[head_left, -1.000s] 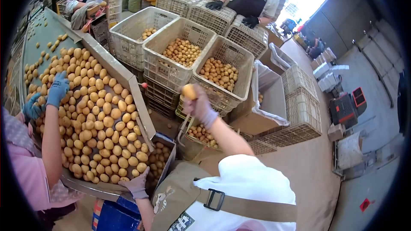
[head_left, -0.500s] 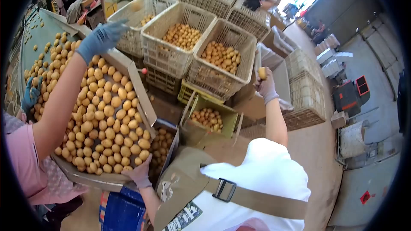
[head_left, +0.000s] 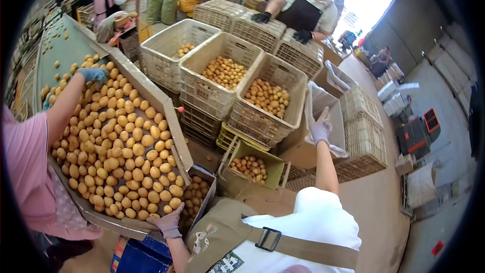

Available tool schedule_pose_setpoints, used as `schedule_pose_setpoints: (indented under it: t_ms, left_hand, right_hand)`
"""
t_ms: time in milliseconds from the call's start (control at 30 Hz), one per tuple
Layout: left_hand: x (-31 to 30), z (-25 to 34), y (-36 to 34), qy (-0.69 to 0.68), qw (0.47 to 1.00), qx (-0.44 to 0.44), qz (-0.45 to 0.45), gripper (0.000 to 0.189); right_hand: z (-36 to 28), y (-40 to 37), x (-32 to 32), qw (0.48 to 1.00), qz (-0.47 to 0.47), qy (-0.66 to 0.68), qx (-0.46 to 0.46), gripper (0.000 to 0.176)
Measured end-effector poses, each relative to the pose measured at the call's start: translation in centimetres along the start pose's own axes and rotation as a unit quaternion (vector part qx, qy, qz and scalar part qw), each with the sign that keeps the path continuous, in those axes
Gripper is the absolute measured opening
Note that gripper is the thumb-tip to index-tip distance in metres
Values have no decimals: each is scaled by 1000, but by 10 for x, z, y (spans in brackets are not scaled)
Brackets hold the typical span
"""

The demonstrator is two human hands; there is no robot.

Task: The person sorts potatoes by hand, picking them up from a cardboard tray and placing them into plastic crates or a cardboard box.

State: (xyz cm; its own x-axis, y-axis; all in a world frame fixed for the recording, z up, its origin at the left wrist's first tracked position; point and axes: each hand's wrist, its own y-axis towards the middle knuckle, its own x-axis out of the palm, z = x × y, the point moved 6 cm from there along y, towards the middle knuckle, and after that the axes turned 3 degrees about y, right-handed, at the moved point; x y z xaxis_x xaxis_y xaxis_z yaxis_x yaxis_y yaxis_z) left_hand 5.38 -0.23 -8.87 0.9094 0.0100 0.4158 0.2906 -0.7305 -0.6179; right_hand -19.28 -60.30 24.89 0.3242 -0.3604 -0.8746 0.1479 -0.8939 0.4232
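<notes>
Round yellow-brown produce resembling small potatoes covers the sorting table. At its near corner my gloved left hand rests with fingers stretched out, touching the edge and the closest pieces; no firm grasp shows. My gloved right hand is raised over the front of a box with a pale liner, fingers extended and nothing visible in them. Below the table corner stands a box holding more of the produce. A green bin, partly filled, lies between my arms.
Plastic crates with produce stand in a row ahead. A co-worker in pink reaches over the table with a blue glove. Another person in a dark apron stands behind the far crates. Stacked crates stand at right.
The potato-like piece in my right hand is gone, and its fingers have straightened. The co-worker's blue glove has moved from near the crates back onto the produce. My view has tilted up slightly.
</notes>
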Motion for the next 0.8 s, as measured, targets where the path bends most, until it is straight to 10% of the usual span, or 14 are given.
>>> schedule_pose_setpoints:
  t_ms: [133, 267, 333, 433, 533, 700, 800]
  left_hand:
    - [13, -15, -7, 221, 960, 146, -90, 126]
    - [26, -34, -24, 281, 929, 197, -140, 103]
    - [34, -50, -34, 291, 922, 185, -177, 101]
    - [39, -52, -36, 318, 908, 206, -179, 100]
    - [32, -45, -31, 271, 933, 194, -136, 101]
    - [38, -47, -30, 280, 924, 191, -179, 104]
    - [27, -29, -14, 246, 929, 149, -231, 107]
  right_hand:
    - [-109, -27, 19, 926, -307, 185, -116, 95]
    - [-241, -17, -55, 882, -34, 356, -307, 75]
    - [-302, -36, -83, 760, -76, 562, -317, 49]
    - [-371, -135, -133, 697, -164, 502, -485, 12]
    - [-420, -254, -153, 483, -147, 486, -714, 24]
    - [-443, -303, -155, 394, -198, 597, -670, 25]
    - [-424, -241, -122, 676, -118, 574, -447, 29]
